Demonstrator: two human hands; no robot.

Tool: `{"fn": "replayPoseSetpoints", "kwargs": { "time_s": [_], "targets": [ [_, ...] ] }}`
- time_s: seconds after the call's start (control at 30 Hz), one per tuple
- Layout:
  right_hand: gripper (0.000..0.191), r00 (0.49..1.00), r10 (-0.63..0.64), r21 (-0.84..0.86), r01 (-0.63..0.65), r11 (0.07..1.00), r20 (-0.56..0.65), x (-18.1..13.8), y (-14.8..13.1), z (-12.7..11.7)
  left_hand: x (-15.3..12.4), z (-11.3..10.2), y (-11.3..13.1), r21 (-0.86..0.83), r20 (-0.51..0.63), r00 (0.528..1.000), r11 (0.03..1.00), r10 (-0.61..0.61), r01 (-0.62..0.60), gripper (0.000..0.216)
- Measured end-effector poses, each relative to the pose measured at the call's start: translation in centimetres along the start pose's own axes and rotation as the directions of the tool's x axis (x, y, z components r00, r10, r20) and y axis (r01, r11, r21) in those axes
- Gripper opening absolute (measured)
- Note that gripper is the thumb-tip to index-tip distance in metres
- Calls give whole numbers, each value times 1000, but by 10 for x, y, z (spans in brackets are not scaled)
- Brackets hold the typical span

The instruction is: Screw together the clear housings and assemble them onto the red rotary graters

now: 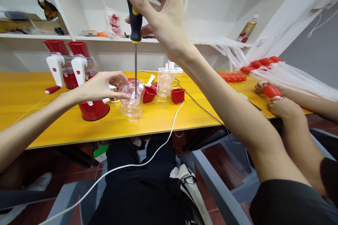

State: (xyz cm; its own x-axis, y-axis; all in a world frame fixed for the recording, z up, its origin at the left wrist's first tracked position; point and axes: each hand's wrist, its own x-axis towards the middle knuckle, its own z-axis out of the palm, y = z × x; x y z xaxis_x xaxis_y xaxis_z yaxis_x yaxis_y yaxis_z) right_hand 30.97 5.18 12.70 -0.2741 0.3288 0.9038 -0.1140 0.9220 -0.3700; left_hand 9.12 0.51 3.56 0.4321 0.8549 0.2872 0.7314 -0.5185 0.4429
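Note:
Raised high in my right hand (pixel 158 7) is a screwdriver (pixel 136 24) with a black and yellow handle, my fingers closed around that handle. Its shaft points straight down, and the tip reaches into a clear plastic housing (pixel 133 107) on the table. My left hand (pixel 108 86) grips this housing at its upper left side, thumb and fingers curved about the rim. Behind the housing lie red plastic parts (pixel 149 94) and a small white part (pixel 150 80). A second clear housing (pixel 164 86) stands to the right, beside a red hopper-like piece (pixel 177 96).
Two red and white crank graters (pixel 81 61) stand at the left of the yellow table (pixel 63 130). A white cable (pixel 148 160) hangs over the front edge. At right, a co-worker's hands (pixel 285 107) hold a ribbed red part (pixel 272 91). White shelves (pixel 211 40) rise behind.

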Motion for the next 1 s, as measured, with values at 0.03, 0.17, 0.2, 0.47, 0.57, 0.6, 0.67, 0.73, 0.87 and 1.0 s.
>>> {"fn": "replayPoseSetpoints", "kwargs": {
  "time_s": [0.03, 0.17, 0.2, 0.47, 0.57, 0.6, 0.67, 0.73, 0.87, 1.0],
  "targets": [
    [38, 999, -23, -40, 21, 999, -34, 0, -2, 1, 0, 0, 0, -3, 0, 1000, 1000, 1, -1, 56],
    [29, 988, -98, -107, 85, 991, -123, 0, -7, 3, 1, 0, 2, -20, 10, 1000, 1000, 5, -5, 55],
    [26, 989, -86, -88, 76, 993, -117, 0, -7, 2, 1, 0, 2, -21, 16, 1000, 1000, 4, -4, 56],
    [30, 981, 181, 180, -190, 965, 67, -11, -10, -3, 1, -2, 2, -2, 31, 999, 1000, -31, 31, 57],
    [34, 992, 120, 76, -118, 990, -23, -8, -2, 1, 1, -2, 2, -3, 33, 999, 999, -33, 33, 57],
    [36, 996, 86, 65, -84, 994, -25, -7, 1, 2, 1, -2, 2, -8, 32, 999, 999, -31, 31, 56],
    [37, 998, 53, 121, -56, 991, 25, -5, 5, 3, 2, -2, 1, -23, 34, 999, 999, -23, 24, 56],
    [35, 995, 64, 208, -78, 975, 71, -7, 5, 5, 2, -2, 1, -35, 34, 999, 999, -17, 19, 55],
    [33, 992, 123, 91, -122, 988, -7, -11, -5, 12, 2, -2, 1, -25, 25, 999, 999, -33, 33, 54],
    [41, 989, 94, -77, -102, 992, -110, -8, -7, 16, 2, -2, 2, -21, 27, 999, 999, -28, 29, 56]
  ]
}}
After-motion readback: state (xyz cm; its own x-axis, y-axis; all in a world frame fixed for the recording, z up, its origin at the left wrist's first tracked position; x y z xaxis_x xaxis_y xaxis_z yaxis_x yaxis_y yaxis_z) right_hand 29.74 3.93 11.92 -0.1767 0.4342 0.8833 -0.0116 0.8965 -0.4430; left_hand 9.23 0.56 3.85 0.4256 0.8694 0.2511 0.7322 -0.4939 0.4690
